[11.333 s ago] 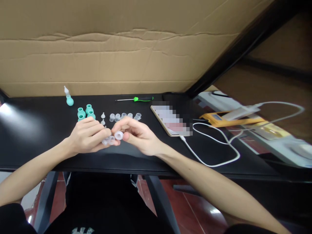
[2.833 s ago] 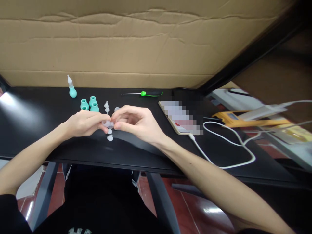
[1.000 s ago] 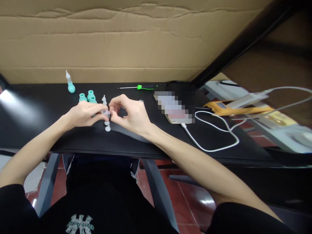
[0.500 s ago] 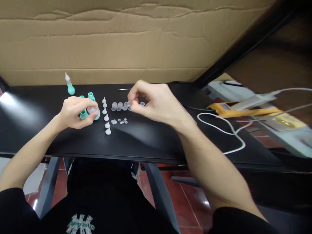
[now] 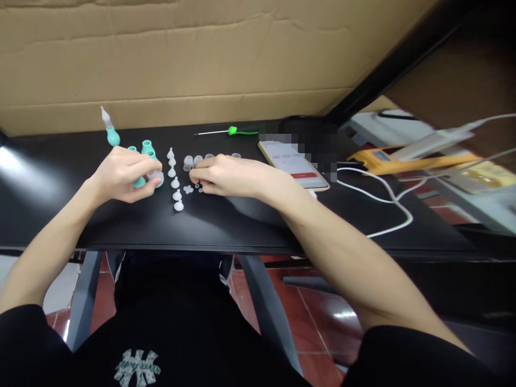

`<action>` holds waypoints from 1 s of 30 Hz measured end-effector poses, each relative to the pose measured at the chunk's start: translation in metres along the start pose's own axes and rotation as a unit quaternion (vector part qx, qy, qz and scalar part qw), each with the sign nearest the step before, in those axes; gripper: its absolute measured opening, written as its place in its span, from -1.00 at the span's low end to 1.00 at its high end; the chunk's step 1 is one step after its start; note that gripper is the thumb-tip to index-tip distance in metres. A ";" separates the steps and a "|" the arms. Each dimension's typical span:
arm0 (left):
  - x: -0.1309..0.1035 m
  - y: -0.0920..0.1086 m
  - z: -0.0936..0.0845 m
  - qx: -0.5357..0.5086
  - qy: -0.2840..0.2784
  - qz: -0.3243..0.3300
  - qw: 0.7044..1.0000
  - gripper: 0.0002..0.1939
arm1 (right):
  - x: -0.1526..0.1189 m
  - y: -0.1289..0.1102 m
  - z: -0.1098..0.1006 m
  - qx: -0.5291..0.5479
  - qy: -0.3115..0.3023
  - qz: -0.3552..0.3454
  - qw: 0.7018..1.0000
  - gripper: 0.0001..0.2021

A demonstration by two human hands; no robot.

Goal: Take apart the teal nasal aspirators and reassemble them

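Note:
My left hand [image 5: 128, 174] is pinched on a translucent plastic cylinder [image 5: 153, 174], just above several teal rubber bulbs [image 5: 147, 147]. My right hand [image 5: 221, 174] reaches down to the tabletop, fingers bent together beside small clear rings [image 5: 197, 186]; its fingertips hide whatever they touch or hold. Beyond those fingers stand several clear plastic cylinders [image 5: 188, 163], partly covered by the hand. Between my hands runs a column of white pointed nozzle tips [image 5: 174, 183]. Small translucent discs [image 5: 188, 190] lie in a cluster to the left of the rings.
An assembled nasal aspirator [image 5: 113, 136] lies at the back left. A green-handled screwdriver [image 5: 233, 130] is near the cardboard wall [image 5: 181, 70]. To the right are a phone [image 5: 298, 164], a white cable [image 5: 405, 215] and a yellow device [image 5: 379, 159].
My right hand has come down from the clear cylinders to the small rings, fingers now at the table. My left hand keeps its pinch. The phone and screwdriver handle have come into sight.

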State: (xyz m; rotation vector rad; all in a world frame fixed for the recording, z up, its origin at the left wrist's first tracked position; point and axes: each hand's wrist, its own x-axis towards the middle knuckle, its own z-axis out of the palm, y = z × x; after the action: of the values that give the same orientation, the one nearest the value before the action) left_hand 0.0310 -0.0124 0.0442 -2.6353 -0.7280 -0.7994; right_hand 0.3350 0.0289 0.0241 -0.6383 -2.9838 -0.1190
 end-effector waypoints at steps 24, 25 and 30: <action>0.006 0.033 0.001 -0.197 0.021 -0.036 0.980 -0.48 | 0.010 -0.064 -0.002 0.413 0.290 -0.015 0.863 -0.81; 0.007 0.034 0.002 -0.196 0.034 -0.025 0.980 -0.52 | 0.010 -0.064 -0.003 0.409 0.295 -0.016 0.863 -0.82; 0.009 0.037 0.003 -0.132 0.113 0.037 0.984 -0.72 | 0.011 -0.065 -0.005 0.354 0.342 -0.030 0.870 -0.87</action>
State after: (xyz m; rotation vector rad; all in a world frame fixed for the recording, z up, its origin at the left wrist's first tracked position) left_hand 0.0589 -0.0380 0.0423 -2.7163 -0.4898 -1.2236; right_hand 0.2986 -0.0267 0.0265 -0.3057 -2.1171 0.5929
